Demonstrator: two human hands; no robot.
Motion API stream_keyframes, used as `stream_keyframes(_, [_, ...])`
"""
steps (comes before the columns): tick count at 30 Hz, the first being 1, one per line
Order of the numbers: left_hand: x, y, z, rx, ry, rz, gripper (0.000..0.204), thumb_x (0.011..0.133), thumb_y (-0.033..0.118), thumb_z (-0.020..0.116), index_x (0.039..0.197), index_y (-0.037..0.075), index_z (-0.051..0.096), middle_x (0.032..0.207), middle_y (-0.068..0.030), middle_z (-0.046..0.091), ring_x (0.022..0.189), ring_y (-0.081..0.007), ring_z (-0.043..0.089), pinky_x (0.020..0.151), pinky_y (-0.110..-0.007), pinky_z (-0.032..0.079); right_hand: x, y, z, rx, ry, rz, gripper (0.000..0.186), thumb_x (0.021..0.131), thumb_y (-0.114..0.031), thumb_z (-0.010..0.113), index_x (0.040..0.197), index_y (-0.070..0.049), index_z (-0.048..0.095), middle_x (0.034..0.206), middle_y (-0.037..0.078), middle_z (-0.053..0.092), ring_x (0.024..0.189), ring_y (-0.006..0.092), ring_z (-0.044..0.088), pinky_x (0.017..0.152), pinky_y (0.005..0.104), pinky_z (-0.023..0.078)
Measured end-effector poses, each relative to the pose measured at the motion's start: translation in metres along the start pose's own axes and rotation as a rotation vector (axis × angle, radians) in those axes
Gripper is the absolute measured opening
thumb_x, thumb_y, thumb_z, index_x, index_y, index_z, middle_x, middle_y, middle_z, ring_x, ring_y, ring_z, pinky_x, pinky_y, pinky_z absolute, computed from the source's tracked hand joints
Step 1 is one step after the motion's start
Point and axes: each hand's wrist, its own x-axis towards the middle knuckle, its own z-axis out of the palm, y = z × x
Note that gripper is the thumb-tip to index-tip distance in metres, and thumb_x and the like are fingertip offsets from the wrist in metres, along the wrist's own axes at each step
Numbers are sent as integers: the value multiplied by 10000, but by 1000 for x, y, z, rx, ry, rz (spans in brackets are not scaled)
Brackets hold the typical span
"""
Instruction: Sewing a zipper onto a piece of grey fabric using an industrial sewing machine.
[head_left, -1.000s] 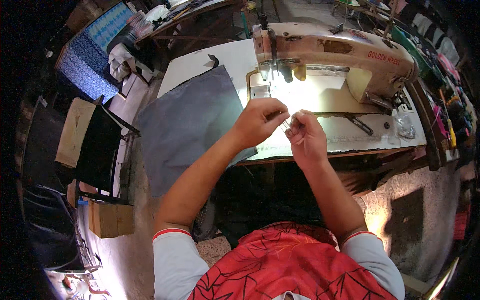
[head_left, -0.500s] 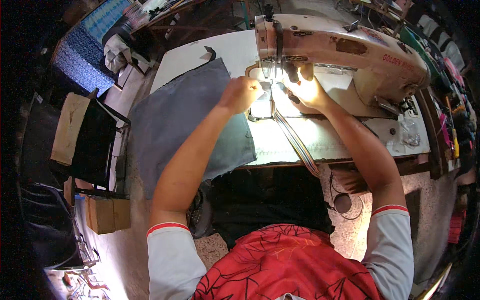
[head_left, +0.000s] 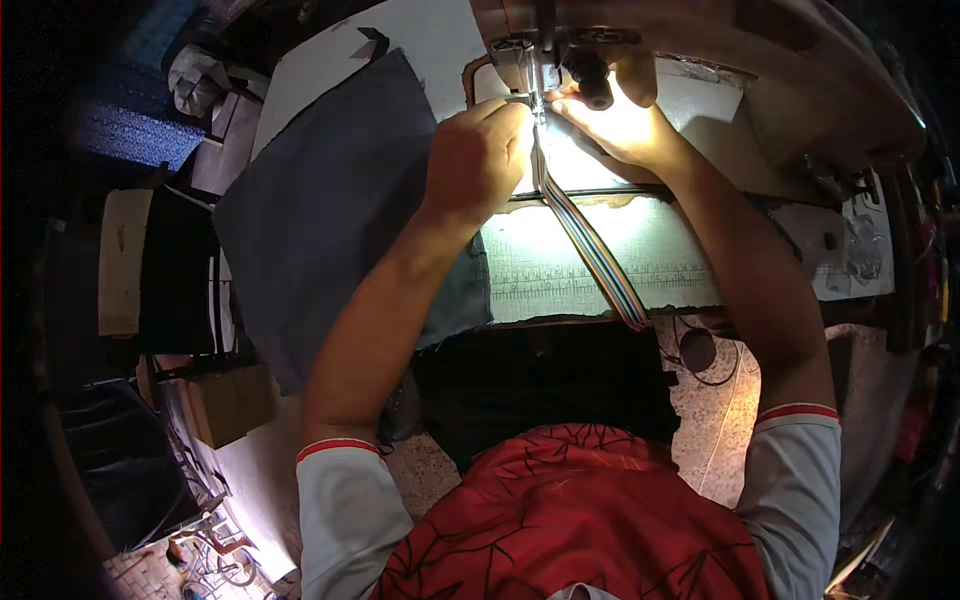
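Observation:
My left hand is closed, fingers curled beside the needle area of a sewing machine. What lies inside its grip is hidden. My right hand is on the other side of the needle, thumb and finger pinched close to the presser foot; the bright lamp glare hides what they pinch. A striped strip in several colours runs from under the needle toward me and over the table's front edge. A dark grey cloth panel lies under and left of my left forearm, partly hanging off the table.
The white sewing table has a printed ruler strip along its front. A clear plastic bag lies at its right end. To the left stand a black chair and a cardboard box. A round dark object shows below the table.
The view has shifted closer, so the machine appears higher in the picture. My left hand has come nearer the needle and turned its back upward. My right hand stays by the presser foot.

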Motion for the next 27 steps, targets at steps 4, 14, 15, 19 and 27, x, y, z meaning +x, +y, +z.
stream_keyframes(4, [-1,-1,0,65,33,55,80,808,-8,627,760,32,577,682,-151,563,607,-345,577,518,-404,440,0,-11,-1,38,18,16,136,873,-125,731,881,1,681,753,86,670,696,185,650,661,331,527])
stream_keyframes(14, [-2,1,0,131,29,93,136,778,-3,600,708,47,494,659,-137,520,587,-344,559,510,-421,434,-5,-12,-1,101,-48,99,140,912,-118,680,992,-18,622,889,63,652,837,164,626,764,321,504])
stream_keyframes(15, [-2,1,0,132,30,94,136,778,-3,600,708,47,494,659,-137,520,587,-344,559,510,-421,434,-5,-13,0,59,-45,98,135,904,-113,703,906,-16,610,851,56,642,816,154,635,748,312,515])
stream_keyframes(19, [-2,2,2,143,20,97,114,783,3,596,727,50,508,674,-134,537,607,-351,571,527,-434,452,-7,-8,0,73,-15,73,143,907,-115,706,938,-19,604,849,61,647,806,162,634,736,321,515])
stream_keyframes(27, [-2,-2,5,179,1,78,73,804,18,600,761,55,553,704,-132,571,648,-350,606,549,-434,482,-6,4,6,67,-3,-19,260,886,-252,757,965,-40,631,783,37,579,716,154,536,648,309,452])
